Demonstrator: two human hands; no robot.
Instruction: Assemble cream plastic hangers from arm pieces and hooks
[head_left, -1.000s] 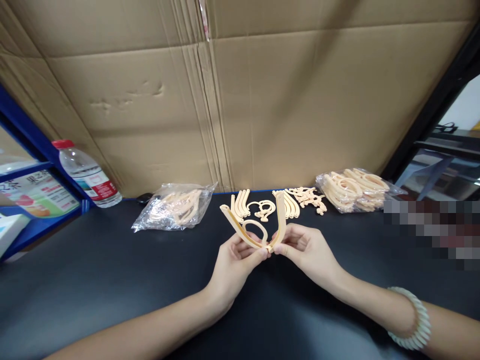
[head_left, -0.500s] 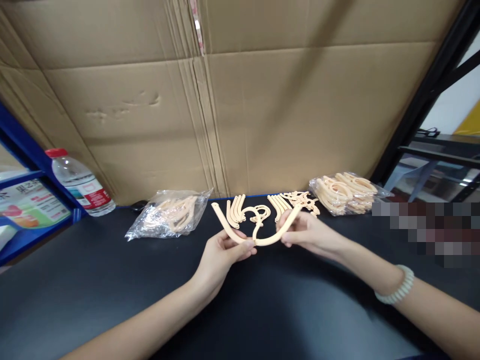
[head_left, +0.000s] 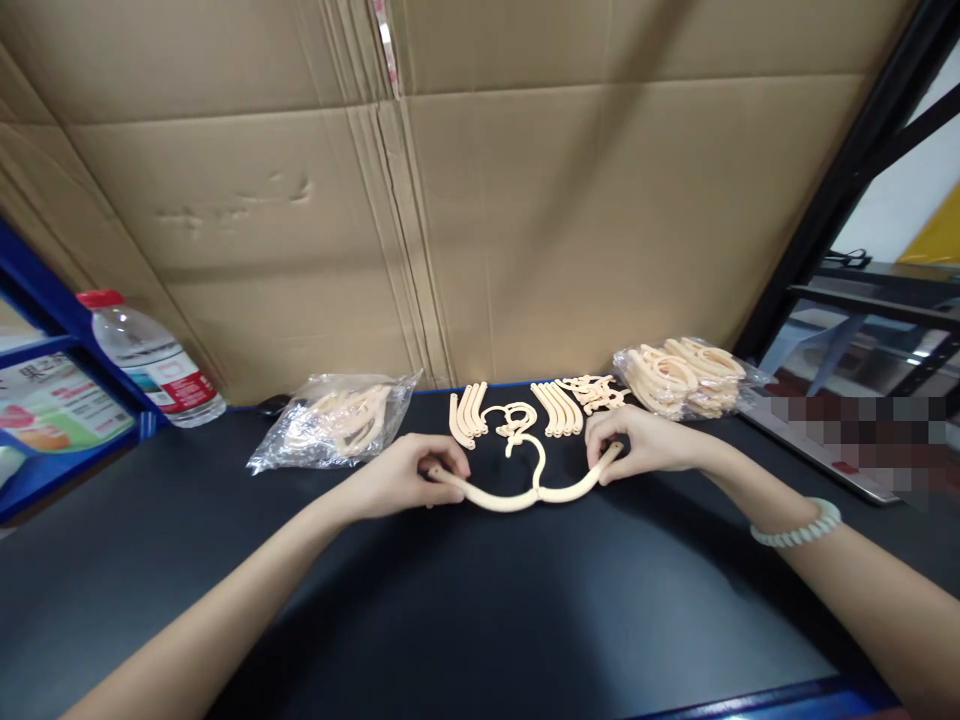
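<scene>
A cream plastic hanger with two curved arms and a hook lies spread out on the black table. My left hand pinches the tip of its left arm. My right hand pinches the tip of its right arm. The hook points away from me, toward loose cream parts at the back.
Behind the hanger lie curved arm pieces, more arm pieces, loose hooks and small clips. Clear bags of parts sit at back left and back right. A water bottle stands by a blue shelf. Cardboard walls the back.
The hanger's two arms were folded up into a V between my hands; they have swung outward and down, and the hanger now lies spread on the table with my hands apart at its tips.
</scene>
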